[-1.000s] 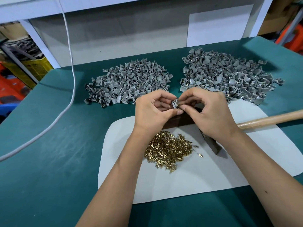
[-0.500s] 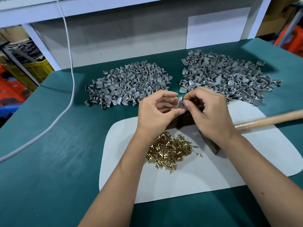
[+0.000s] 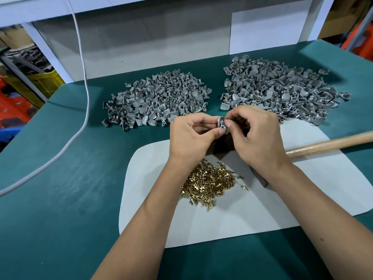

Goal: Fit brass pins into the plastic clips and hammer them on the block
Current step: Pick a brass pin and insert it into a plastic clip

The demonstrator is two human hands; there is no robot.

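Both hands have drifted a little to the right and further from the body since a second ago, and the right thumb now presses closer against the clip. The left hand (image 3: 191, 136) pinches a grey plastic clip (image 3: 221, 122) between thumb and forefinger, its other fingers curled under. The right hand (image 3: 256, 134) meets it from the other side, thumb and fingertips closed on the same clip; whether a brass pin sits between them cannot be told, as the fingers hide it.

Directly beneath the two hands lies a dark block (image 3: 223, 145), mostly covered by them. Under the right wrist a hammer head (image 3: 260, 178) shows its grey end, and the wooden hammer handle (image 3: 331, 143) runs out to the right of that hand. Just below the left wrist, toward the body, sits a heap of brass pins (image 3: 207, 181), with a few strays beside it. Pins, block and hammer all lie on a white mat (image 3: 242, 219), which rests on the green table (image 3: 60, 199).

Beyond the left hand is one pile of grey clips (image 3: 157, 98); beyond the right hand is a second pile (image 3: 282, 87), its near edge just beside the knuckles. Far off to the left of the hands a white cable (image 3: 84, 81) trails across the table.
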